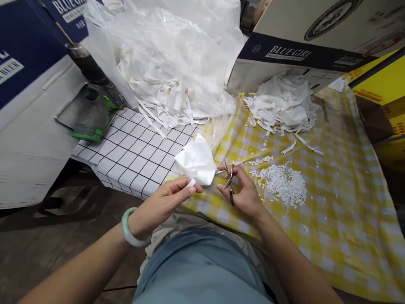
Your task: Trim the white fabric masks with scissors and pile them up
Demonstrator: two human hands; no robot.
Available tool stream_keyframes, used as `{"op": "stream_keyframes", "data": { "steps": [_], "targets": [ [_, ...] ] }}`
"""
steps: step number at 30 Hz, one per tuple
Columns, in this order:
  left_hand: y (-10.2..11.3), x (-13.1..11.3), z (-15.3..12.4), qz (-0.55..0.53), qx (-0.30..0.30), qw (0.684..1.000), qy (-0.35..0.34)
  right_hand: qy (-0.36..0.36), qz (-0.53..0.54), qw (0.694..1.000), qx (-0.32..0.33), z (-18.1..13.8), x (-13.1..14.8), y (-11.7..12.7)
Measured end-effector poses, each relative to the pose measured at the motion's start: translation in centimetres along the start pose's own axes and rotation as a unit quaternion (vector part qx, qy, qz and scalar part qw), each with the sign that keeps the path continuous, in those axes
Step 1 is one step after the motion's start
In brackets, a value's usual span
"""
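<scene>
My left hand (169,196) is closed in a pinch on the end of a small white fabric piece (198,162), which hangs between my hands above the table's front edge. My right hand (249,196) is closed around small dark-handled scissors (232,197), whose blades point up and to the left. A thin white strap of the fabric piece reaches the right fingertips; whether they grip it, I cannot tell. Just right of that hand lies a heap of tiny white clippings (283,183) on the yellow checked cloth (344,202).
Behind my hands, many white strapped pieces (171,95) spill from a clear plastic bag (196,38). Another white fabric pile (283,105) lies before a cardboard box (284,55). A grey-green power tool (90,112) stands at left, on the white grid cloth's (133,147) far side.
</scene>
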State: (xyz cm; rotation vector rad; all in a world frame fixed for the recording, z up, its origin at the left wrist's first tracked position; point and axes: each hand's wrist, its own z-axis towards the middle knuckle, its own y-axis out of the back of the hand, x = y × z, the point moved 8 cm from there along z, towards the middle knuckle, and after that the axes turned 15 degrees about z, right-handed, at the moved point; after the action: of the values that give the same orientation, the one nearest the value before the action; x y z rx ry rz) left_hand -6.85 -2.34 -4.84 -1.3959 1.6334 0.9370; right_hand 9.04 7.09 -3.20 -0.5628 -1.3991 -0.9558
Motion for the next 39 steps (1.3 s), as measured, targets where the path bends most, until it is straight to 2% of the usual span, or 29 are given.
{"op": "stream_keyframes", "data": {
  "steps": [2, 4, 6, 8, 9, 11, 14, 16, 18, 20, 24, 27, 30, 32, 35, 37, 39],
  "targets": [
    [-1.0, -0.4, 0.1, 0.077, 0.02, 0.996, -0.036, 0.018, 0.02, 0.998, 0.057, 0.2, 0.7, -0.7],
    [-1.5, -1.2, -0.5, 0.16, 0.037, 0.984, -0.071, 0.05, 0.029, 0.986, 0.156, 1.4, 1.6, -2.5],
    [-1.6, -1.9, -1.4, 0.231, 0.043, 0.968, -0.09, 0.068, 0.022, 0.961, 0.266, 2.7, 1.9, -4.8],
    [-1.0, -1.6, -2.2, 0.256, 0.029, 0.963, -0.078, 0.078, 0.0, 0.937, 0.341, 3.8, 1.7, -6.6],
    [-0.5, -1.1, -2.6, 0.243, 0.017, 0.968, -0.055, 0.084, -0.008, 0.931, 0.356, 4.3, 1.6, -7.3],
    [0.3, 0.5, -3.1, 0.15, -0.006, 0.989, 0.007, 0.112, 0.0, 0.938, 0.328, 5.3, 2.3, -7.8],
    [-0.2, 2.3, -3.1, -0.08, 0.009, 0.995, 0.063, 0.185, 0.053, 0.962, 0.194, 5.9, 4.7, -6.6],
    [-1.0, 2.0, -2.7, -0.196, 0.034, 0.979, 0.048, 0.23, 0.067, 0.965, 0.104, 4.9, 5.9, -5.1],
    [-1.6, 1.2, -2.1, -0.247, 0.047, 0.968, 0.019, 0.246, 0.052, 0.967, 0.038, 3.2, 6.0, -3.4],
    [-2.2, 0.6, -1.6, -0.252, 0.055, 0.966, 0.001, 0.208, 0.013, 0.978, 0.013, 1.3, 4.8, -2.1],
    [-3.9, 0.8, -0.5, -0.193, 0.085, 0.977, 0.015, 0.08, -0.03, 0.996, 0.03, -1.5, 1.7, -0.6],
    [-4.7, 0.6, 0.1, -0.129, 0.087, 0.988, -0.003, 0.048, 0.012, 0.997, 0.053, -2.1, 1.4, -0.8],
    [-4.7, -0.6, 0.2, -0.045, 0.064, 0.996, -0.038, 0.034, 0.059, 0.996, 0.065, -1.5, 1.5, -1.0],
    [-4.1, -2.4, 0.2, 0.033, 0.02, 0.995, -0.097, 0.013, 0.082, 0.996, 0.033, -1.3, 1.0, -0.7],
    [-3.6, -5.6, 0.0, 0.108, -0.071, 0.969, -0.211, -0.043, 0.13, 0.99, -0.041, -1.7, -0.4, -0.7],
    [-4.0, -6.5, 0.8, 0.068, -0.083, 0.965, -0.239, -0.08, 0.19, 0.975, -0.081, -2.6, -1.5, -1.3],
    [-5.1, -6.3, 2.3, -0.013, -0.06, 0.974, -0.22, -0.108, 0.245, 0.958, -0.099, -3.5, -2.3, -1.7]
  ]
}}
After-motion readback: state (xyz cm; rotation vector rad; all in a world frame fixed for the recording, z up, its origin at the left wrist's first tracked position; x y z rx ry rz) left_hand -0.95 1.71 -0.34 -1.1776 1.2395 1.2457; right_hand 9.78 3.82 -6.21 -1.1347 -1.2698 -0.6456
